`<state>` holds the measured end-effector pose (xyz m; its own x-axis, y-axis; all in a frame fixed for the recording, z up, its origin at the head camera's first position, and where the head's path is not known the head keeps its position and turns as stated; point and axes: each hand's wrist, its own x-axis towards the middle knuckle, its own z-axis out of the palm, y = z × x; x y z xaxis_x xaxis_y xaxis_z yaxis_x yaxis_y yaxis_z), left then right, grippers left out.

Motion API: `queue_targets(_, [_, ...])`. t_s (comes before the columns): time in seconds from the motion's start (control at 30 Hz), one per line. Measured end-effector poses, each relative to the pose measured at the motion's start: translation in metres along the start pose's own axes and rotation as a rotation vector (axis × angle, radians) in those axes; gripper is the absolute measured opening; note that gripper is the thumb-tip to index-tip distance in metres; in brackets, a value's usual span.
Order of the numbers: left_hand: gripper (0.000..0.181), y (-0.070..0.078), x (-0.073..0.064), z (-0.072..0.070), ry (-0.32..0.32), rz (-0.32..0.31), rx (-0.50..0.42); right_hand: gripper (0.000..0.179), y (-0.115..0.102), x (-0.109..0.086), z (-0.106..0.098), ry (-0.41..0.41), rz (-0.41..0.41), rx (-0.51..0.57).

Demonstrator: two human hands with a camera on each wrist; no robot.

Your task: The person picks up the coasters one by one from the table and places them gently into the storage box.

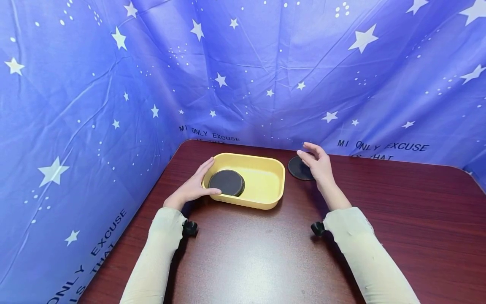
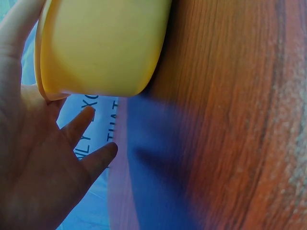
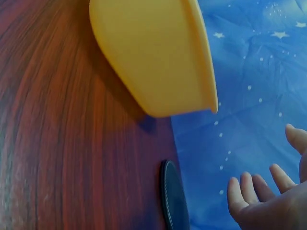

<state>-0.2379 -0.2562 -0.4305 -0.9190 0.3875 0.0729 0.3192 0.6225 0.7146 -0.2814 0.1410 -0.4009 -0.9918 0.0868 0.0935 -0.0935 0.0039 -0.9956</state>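
My left hand [image 1: 190, 188] spans the left end of a yellow rectangular container [image 1: 279, 185], fingers straight along its left side and thumb at the near rim. In the left wrist view the other fingers [image 2: 100, 160] spread away from its outer wall. Inside, at the left, lies a round black coaster [image 1: 227, 183]. Another black coaster [image 1: 300, 169], with stitching along its edge, lies on the table just right of the container. Over it hovers my right hand [image 1: 320, 164], fingers loosely bent and apart, holding nothing. It hides part of that coaster in the head view.
The dark red wooden table [image 1: 410, 219] reaches back to a blue curtain [image 1: 258, 76] with white stars, which also hangs along the left side. A black strap piece [image 1: 190, 228] sits at the left wrist, and a similar one [image 1: 317, 228] at the right.
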Motion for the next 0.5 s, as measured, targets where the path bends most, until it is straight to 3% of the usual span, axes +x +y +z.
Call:
queue_targets(0.17, [0.106,0.000,0.000,-0.001,0.000,-0.002,0.001,0.058,0.005,0.003,-0.009,0.080,0.020,-0.070])
queue_targets(0.5, [0.107,0.001,0.000,-0.002,-0.002,-0.013,-0.010,0.067,0.021,0.011,-0.030,0.113,0.125,-0.141])
